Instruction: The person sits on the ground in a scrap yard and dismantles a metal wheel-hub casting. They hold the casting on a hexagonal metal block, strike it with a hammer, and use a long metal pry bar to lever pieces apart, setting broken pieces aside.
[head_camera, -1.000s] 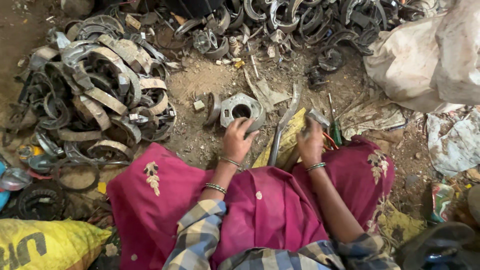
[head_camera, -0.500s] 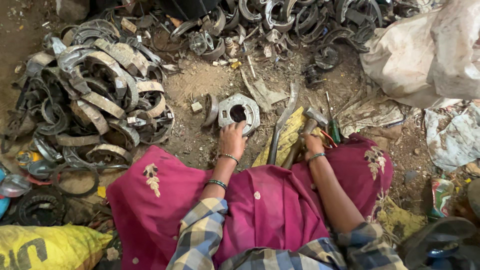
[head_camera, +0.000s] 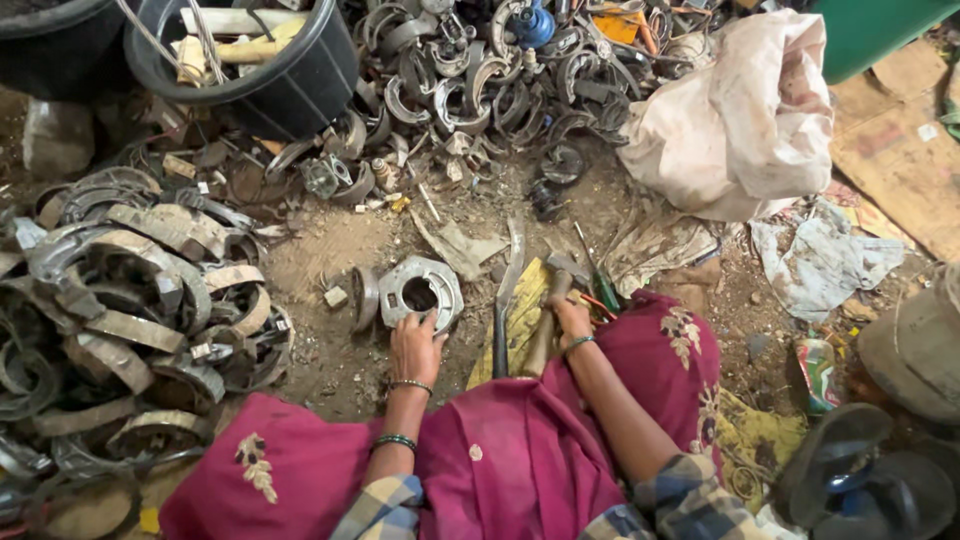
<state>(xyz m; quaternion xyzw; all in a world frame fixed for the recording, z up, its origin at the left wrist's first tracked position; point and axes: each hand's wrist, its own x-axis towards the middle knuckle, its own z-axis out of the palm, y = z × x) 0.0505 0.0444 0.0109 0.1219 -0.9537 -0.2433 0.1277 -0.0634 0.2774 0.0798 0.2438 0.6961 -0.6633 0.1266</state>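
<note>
on the dirt floor before my knees, my left hand (head_camera: 415, 347) rests against the near edge of a round metal plate with a centre hole (head_camera: 421, 291), fingers loosely spread and touching its rim, not closed around it. the plate lies flat on the ground, just beside a curved metal piece (head_camera: 364, 297) standing on its left. my right hand (head_camera: 568, 316) is wrapped around a wooden handle (head_camera: 543, 330), fingers curled shut on it; the handle lies over a yellow cloth (head_camera: 522, 310) next to a long dark metal bar (head_camera: 500, 325). a heap of curved metal shoes (head_camera: 130, 290) sits well off to my left, a black tub (head_camera: 250, 70) at the top, and a dirty white sack (head_camera: 740, 120) at the upper right. magenta fabric (head_camera: 520, 470) covers my lap.
</note>
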